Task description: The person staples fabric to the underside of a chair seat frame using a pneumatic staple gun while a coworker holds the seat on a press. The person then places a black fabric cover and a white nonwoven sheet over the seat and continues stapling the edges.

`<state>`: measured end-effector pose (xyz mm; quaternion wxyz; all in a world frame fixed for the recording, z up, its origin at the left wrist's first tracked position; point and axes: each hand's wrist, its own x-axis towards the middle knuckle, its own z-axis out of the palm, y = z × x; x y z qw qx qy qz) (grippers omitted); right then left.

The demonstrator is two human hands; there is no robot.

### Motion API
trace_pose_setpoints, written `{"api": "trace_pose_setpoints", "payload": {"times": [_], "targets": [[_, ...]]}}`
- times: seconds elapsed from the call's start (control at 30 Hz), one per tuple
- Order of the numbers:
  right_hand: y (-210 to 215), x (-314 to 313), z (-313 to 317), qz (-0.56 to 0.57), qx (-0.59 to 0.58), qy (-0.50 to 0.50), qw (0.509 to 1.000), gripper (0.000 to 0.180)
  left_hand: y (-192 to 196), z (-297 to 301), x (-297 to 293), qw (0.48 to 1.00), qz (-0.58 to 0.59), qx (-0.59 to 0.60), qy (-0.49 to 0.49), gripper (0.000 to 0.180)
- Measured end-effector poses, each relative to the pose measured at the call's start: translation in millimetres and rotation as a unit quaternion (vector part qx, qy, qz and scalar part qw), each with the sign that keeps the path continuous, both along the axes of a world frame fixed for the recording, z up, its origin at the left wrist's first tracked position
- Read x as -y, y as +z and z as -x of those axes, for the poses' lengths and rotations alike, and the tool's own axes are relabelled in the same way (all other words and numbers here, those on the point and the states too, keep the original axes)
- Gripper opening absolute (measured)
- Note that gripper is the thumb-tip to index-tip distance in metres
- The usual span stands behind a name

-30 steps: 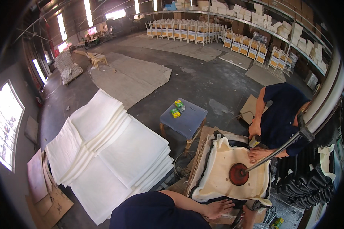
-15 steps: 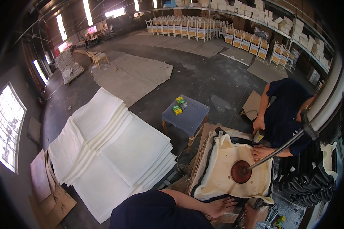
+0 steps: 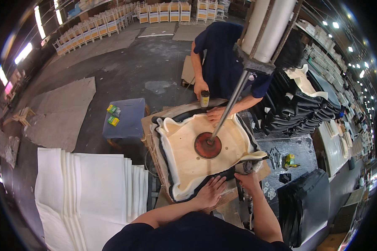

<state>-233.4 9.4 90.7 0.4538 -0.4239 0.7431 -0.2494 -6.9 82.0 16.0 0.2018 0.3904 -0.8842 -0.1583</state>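
Head view, clock centred on the pale wooden seat panel [image 3: 182, 146], far side at 12.

- White padding sheets [image 3: 98, 175]: tall stack, 8 o'clock, apparently kept beside the work for easy reach.
- Co-worker [image 3: 222, 58]: 12 o'clock, one hand round a yellow-and-dark power tool [image 3: 204, 99], the other resting on the panel's far edge.
- Black upholstery pieces [image 3: 291, 111]: heaped, 2 o'clock.
- Black sheets [image 3: 305, 201]: stacked, 4 o'clock, well apart.
- Seat panel: centre, white padding [image 3: 181, 193] and black covering [image 3: 228, 173] lapping its edges.
- Blue-topped stool [image 3: 132, 125]: between 9 and 10.
- Red press disc [image 3: 201, 148]: on the panel's middle, at the foot of a metal rod [image 3: 232, 104], presumably pinning the layers so hands stay free.
- Left hand [image 3: 212, 191]: 6 o'clock, palm down, fingers spread, grasping nothing; likely steadying the black edge.
- Right hand [image 3: 249, 180]: 4 o'clock, fingers wrapped round a stapler-like hand tool [image 3: 244, 167], its head at the panel's rim.
- Yellow-and-green boxes [image 3: 113, 121]: two, on the stool.
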Motion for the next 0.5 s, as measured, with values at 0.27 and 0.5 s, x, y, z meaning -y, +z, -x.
{"api": "trace_pose_setpoints", "payload": {"times": [0.27,0.5], "targets": [[1.8,-3.3,-0.9,0.018,0.01,0.017,1.0,0.04,5.7,-4.3,-3.0,1.0,-0.012,0.001,0.0,0.084],[-3.5,-1.2,8.7,0.012,-0.013,0.02,1.0,0.042,8.7,0.3,1.1,1.0,-0.024,-0.007,-0.005,0.081]]}}
